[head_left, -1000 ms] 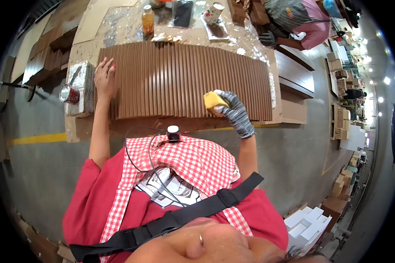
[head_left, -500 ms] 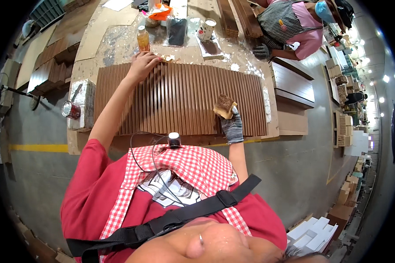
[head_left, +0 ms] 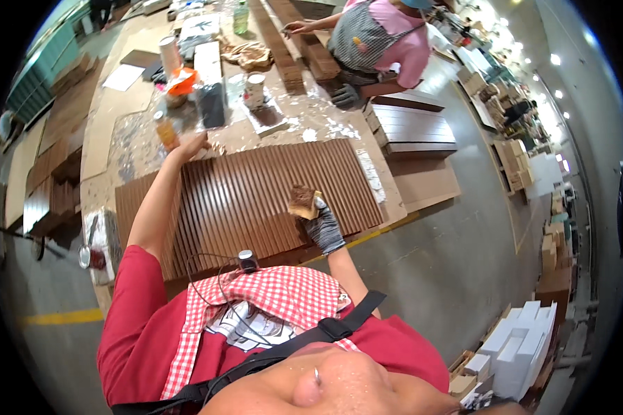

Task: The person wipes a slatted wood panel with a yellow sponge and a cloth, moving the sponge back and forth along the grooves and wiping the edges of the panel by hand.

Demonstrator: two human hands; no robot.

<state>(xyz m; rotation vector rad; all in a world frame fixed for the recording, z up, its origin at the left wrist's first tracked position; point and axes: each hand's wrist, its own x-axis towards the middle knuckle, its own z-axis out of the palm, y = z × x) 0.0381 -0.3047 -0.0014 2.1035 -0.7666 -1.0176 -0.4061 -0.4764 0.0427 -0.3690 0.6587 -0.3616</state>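
Observation:
My right hand (head_left: 323,227), in a grey striped knit glove, is closed on a sponge (head_left: 302,201) stained dark brown on top, its yellowish side showing below. It is over the right part of a panel of brown wooden slats (head_left: 242,180) lying side by side on the worktable. My bare left hand (head_left: 191,146) reaches across to the far edge of the slats, its fingers stretched out to the right. Close by it stand a small bottle of amber liquid (head_left: 166,131) and some pale crumbs or scraps. The undersides of the left fingers are hidden.
Beyond the slats are a paint-spattered cup (head_left: 255,91), a black flat packet (head_left: 211,105) and an orange bag (head_left: 182,81). A red can (head_left: 92,257) stands at the left corner. A co-worker in a checked apron (head_left: 367,41) stands at the far right beside stacked brown boards (head_left: 277,48).
The view has turned and shifted, bringing more of the table's far end into sight. My left hand stays by the far slat edge; the right still holds the sponge over the slats.

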